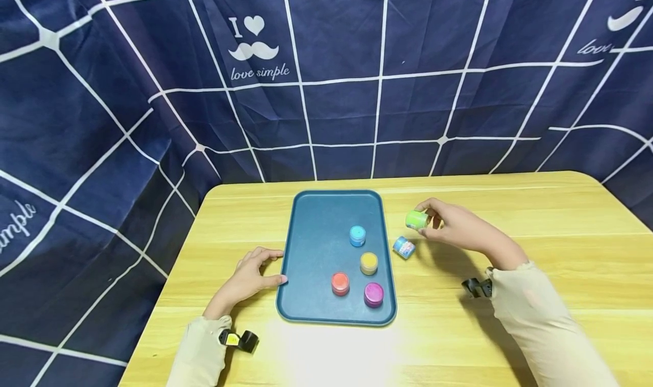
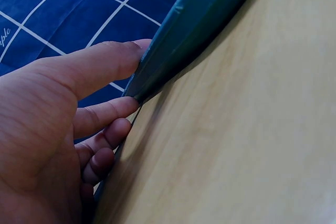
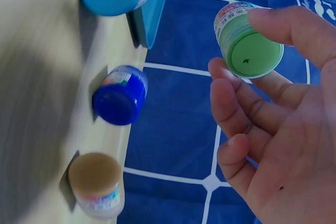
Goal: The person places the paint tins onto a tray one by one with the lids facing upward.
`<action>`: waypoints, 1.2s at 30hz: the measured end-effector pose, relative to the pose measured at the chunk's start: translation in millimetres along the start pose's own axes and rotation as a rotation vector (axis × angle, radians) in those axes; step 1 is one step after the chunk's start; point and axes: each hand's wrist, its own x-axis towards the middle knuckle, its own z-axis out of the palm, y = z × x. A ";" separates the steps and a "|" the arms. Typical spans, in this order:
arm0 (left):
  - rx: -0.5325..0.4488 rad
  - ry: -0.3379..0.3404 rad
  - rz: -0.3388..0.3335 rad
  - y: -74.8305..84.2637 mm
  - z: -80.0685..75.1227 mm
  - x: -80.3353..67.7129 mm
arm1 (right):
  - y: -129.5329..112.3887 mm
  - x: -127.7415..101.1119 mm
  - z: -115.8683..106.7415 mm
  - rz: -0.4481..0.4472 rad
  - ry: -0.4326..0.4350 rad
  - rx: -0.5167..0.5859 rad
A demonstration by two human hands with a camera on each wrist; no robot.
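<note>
Cloth (image 1: 336,115), dark blue with white lines, is hung behind a wooden table (image 1: 459,330), on which a dark teal tray (image 1: 321,217) is set. The tray's left side is pinched by the left hand (image 1: 249,276), with the thumb laid at the rim and the forefinger pressed to the outer wall. A green jar (image 1: 417,220) is held by the right hand (image 1: 457,225), clamped between thumb and fingers above the table, just past the tray's right edge. Within the tray, a light-blue jar (image 1: 357,235), a yellow jar (image 1: 369,263), a red jar (image 1: 340,283) and a purple jar (image 1: 373,294) are spread; a blue jar (image 1: 404,247) is placed on the wood just beside it. A tan-ended jar (image 3: 96,182) is also shown on the table from the right wrist.

The green jar is judged light, stiff and rather smooth, so its round side is best gripped around the middle; whether it is filled cannot be told.
</note>
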 end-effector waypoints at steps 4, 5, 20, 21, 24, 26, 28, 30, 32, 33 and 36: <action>0.000 0.002 0.001 -0.6 0.2 0.4 | -2.7 8.0 3.2 -0.001 0.006 0.013; 0.001 0.001 0.001 -0.7 0.3 0.4 | -3.2 9.7 4.1 0.000 0.007 0.014; 0.001 0.000 0.004 -1.6 0.6 1.4 | -7.8 34.3 19.8 0.016 -0.029 0.079; 0.002 0.000 0.004 -1.7 0.6 1.3 | -7.9 36.0 21.1 0.022 -0.034 0.088; 0.005 -0.001 0.008 -1.9 0.4 1.3 | -8.2 41.1 24.9 0.029 -0.047 0.105; 0.007 -0.002 0.009 -2.2 0.4 1.4 | -8.2 44.4 27.0 0.032 -0.055 0.110; 0.009 -0.002 0.008 -2.5 0.4 1.5 | -7.5 47.5 29.1 0.028 -0.062 0.108; 0.011 -0.002 0.006 -2.8 0.6 1.5 | -6.8 50.3 31.4 0.025 -0.067 0.112; 0.011 -0.001 0.005 -2.5 0.6 1.4 | -6.3 52.7 33.4 0.021 -0.069 0.110; 0.011 0.000 0.004 -2.5 0.7 1.4 | -6.3 53.6 34.5 0.020 -0.069 0.112; 0.011 0.002 0.003 -2.1 0.6 1.3 | -5.9 56.3 37.0 0.016 -0.069 0.105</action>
